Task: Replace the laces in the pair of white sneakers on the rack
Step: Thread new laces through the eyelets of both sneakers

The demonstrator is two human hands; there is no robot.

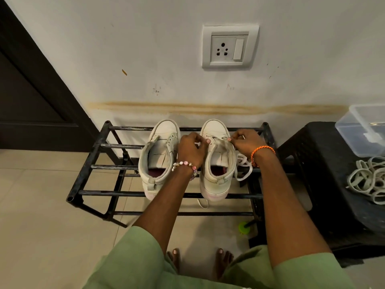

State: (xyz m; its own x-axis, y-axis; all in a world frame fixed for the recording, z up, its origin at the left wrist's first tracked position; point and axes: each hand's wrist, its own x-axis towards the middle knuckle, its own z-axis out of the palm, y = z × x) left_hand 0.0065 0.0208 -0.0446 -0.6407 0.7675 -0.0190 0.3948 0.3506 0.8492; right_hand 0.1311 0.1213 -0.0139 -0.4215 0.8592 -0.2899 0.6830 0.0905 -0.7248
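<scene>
Two white sneakers stand side by side on a black metal rack (87, 166), toes to the wall. The left sneaker (159, 151) has no lace in its eyelets. The right sneaker (216, 157) carries a white lace (242, 165) across its lower eyelets, with loose ends hanging off its right side and under the rack's front bar. My left hand (192, 149) pinches the lace at the shoe's left eyelet row. My right hand (246, 141) pinches the lace at the right eyelet row.
A black plastic stool (325, 176) stands right of the rack, holding a heap of white laces (369, 180) and a clear plastic box (362, 128). A small green object (243, 227) lies on the tiled floor. My bare feet (200, 261) are below. A dark door (31, 84) is at left.
</scene>
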